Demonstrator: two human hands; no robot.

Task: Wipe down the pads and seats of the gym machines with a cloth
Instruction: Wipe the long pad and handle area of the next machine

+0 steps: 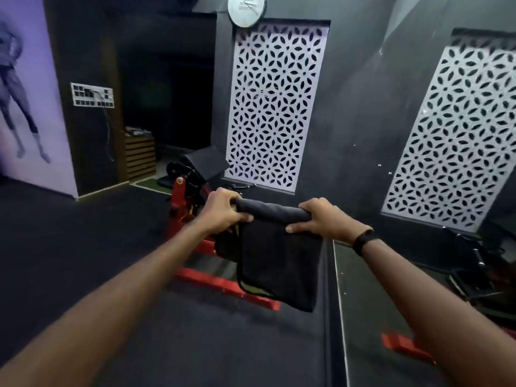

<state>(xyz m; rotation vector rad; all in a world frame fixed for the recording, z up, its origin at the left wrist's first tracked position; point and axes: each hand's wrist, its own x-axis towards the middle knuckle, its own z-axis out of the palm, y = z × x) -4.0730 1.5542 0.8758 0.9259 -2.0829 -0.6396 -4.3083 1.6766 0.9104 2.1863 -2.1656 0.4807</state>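
two hands held a dark cloth (279,258) at centre frame, left hand (223,210) and right hand (325,219) curled round its rolled top edge. that edge ran left to right; the rest hung below the fingers.

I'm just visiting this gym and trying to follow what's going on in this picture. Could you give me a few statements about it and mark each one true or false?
1. Both hands grip the top edge of the dark cloth. True: the left hand and the right hand each hold one end.
2. The cloth lies flat on the floor. False: it hangs in the air from the hands.
3. A red machine frame stands behind the cloth. True.
4. The wristband is on the left arm. False: it is on the right wrist.
5. A round clock hangs on the wall. True.
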